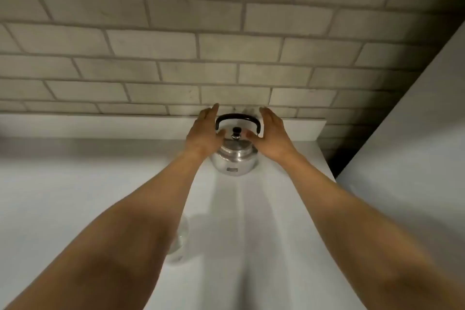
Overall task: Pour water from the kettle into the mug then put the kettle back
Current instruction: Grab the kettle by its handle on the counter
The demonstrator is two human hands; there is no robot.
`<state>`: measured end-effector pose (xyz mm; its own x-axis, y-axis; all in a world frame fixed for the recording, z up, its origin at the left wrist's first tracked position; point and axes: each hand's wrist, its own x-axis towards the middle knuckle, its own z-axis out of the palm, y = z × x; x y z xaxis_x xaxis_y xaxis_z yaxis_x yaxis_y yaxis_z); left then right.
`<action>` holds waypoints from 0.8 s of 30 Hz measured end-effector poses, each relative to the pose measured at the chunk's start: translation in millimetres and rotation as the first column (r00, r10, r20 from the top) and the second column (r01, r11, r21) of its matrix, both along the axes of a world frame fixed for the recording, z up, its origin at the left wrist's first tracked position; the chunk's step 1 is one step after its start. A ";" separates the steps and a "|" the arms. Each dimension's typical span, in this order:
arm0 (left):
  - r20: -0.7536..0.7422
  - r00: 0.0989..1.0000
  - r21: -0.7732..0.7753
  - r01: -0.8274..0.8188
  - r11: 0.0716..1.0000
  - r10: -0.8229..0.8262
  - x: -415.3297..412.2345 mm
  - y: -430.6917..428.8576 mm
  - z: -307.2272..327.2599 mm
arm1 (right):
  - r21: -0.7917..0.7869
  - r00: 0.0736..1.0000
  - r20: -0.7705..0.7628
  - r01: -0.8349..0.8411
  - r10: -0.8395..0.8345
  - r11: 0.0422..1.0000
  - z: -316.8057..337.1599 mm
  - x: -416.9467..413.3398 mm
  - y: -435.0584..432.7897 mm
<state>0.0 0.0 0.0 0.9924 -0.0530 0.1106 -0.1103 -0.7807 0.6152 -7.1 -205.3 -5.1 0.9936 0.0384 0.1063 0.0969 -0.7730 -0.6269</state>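
Note:
A shiny steel kettle (235,158) with a black arched handle and a black lid knob stands upright on the white counter (75,196), close to the back wall. My left hand (205,131) is at the kettle's left side and my right hand (271,133) at its right side, fingers spread and thumbs over the lid; neither grips the handle. A clear glass mug (180,241) stands nearer to me, mostly hidden behind my left forearm.
A grey brick-tile wall (226,45) rises just behind the kettle above a low white ledge (100,126). A tall white panel (415,146) closes off the right side, with a dark gap between it and the counter's right edge.

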 end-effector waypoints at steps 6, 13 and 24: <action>-0.030 0.999 -0.101 0.025 0.995 -0.028 25.8 -3.9 -9.5 | 0.003 0.979 0.046 -0.199 0.198 0.980 0.3 33.8 10.5; 0.022 0.997 -0.043 0.070 0.997 -0.069 23.3 6.0 -10.0 | -0.014 0.948 0.068 -0.310 0.311 0.950 -3.7 50.0 5.3; 0.163 0.980 0.033 0.111 0.993 -0.115 -60.3 -2.3 44.0 | -0.030 0.938 0.225 -0.265 0.265 0.964 51.7 -25.0 -3.4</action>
